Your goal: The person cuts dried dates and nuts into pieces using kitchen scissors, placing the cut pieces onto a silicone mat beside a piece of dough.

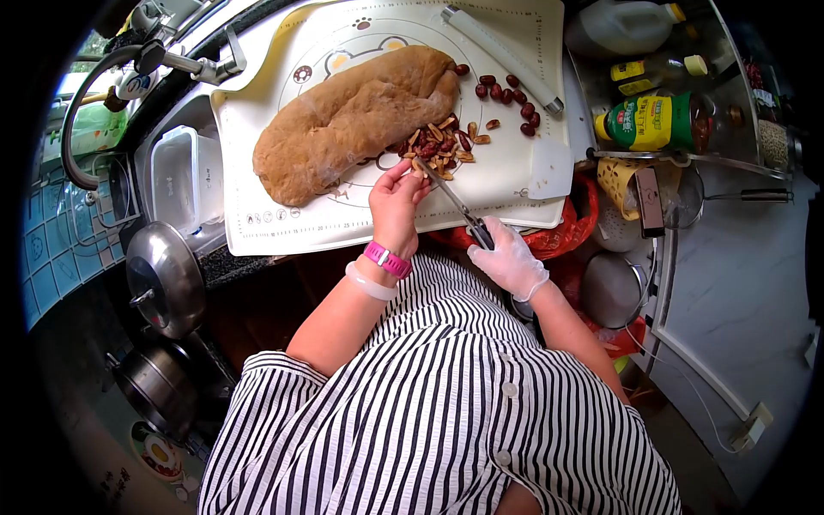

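A long brown slab of dough (356,120) lies slantwise on the white printed mat (240,206). Beside its lower right edge is a pile of cut red dates (442,148). My bare left hand (397,202) is closed at the pile's near side, its fingertips pinching a small date piece (419,172). My right hand (510,260), in a clear plastic glove, grips the dark handles of scissors (468,216). The scissors' blades reach up and left to my left fingertips. Several whole dates (515,96) are scattered at the mat's upper right.
A white rolling pin (502,56) and a white scraper (550,170) rest on the mat's right side. Bottles (648,123) stand on a rack at the right. A clear plastic container (184,176) sits left of the mat, above a metal lid (163,279).
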`<state>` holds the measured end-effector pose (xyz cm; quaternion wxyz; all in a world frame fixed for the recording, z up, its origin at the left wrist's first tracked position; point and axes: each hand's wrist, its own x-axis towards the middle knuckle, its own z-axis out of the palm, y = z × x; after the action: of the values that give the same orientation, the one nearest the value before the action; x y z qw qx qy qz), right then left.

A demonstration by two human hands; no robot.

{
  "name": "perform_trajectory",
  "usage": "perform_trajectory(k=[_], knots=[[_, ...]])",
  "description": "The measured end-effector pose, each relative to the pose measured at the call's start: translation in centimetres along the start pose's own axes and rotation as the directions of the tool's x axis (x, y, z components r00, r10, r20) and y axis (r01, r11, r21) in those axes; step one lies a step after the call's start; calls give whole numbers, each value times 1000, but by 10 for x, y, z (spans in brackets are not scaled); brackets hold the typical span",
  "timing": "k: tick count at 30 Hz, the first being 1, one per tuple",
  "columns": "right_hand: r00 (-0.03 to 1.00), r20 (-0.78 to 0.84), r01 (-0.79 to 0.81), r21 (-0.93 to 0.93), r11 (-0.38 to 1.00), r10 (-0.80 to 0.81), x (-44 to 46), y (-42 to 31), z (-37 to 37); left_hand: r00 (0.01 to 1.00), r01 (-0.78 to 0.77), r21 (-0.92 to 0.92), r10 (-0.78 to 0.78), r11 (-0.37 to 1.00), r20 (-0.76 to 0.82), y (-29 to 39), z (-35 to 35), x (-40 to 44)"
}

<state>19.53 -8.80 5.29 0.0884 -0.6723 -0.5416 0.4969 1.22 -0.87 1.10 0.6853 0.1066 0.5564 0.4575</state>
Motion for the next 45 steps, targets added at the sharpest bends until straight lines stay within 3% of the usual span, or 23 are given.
perform_trajectory(k=[1, 3, 10, 12, 31, 39, 42, 45], knots=[[1000, 0, -1, 1, 1000, 1, -2, -2, 0, 1000, 1, 1, -1, 1000, 0, 0, 0, -1], [993, -100, 44, -168, 985, -62, -6, -3, 0, 1000, -15, -29, 15, 999, -9, -2, 1, -4], [988, -120, 68, -218, 974, -96, -16, 14, 0, 998, 58, 67, -59, 996, 12, -16, -4, -12], [999, 18, -34, -220, 975, 39, -24, 13, -8, 991, 128, 83, -131, 988, 26, -22, -6, -18], [982, -36, -189, -207, 960, 186, -87, 62, -6, 896, 407, 147, -426, 901, 126, -77, 15, -54], [959, 46, -268, -184, 946, 280, -99, 83, -4, 883, 354, 340, -431, 871, 184, -87, 13, -60], [965, -1, -261, -137, 956, 263, -106, 95, -1, 952, 165, 364, -244, 917, 184, -70, 9, -54], [949, 52, -305, -95, 948, 310, -111, 98, -4, 956, -282, 369, 227, 886, 185, -43, 0, -30]])
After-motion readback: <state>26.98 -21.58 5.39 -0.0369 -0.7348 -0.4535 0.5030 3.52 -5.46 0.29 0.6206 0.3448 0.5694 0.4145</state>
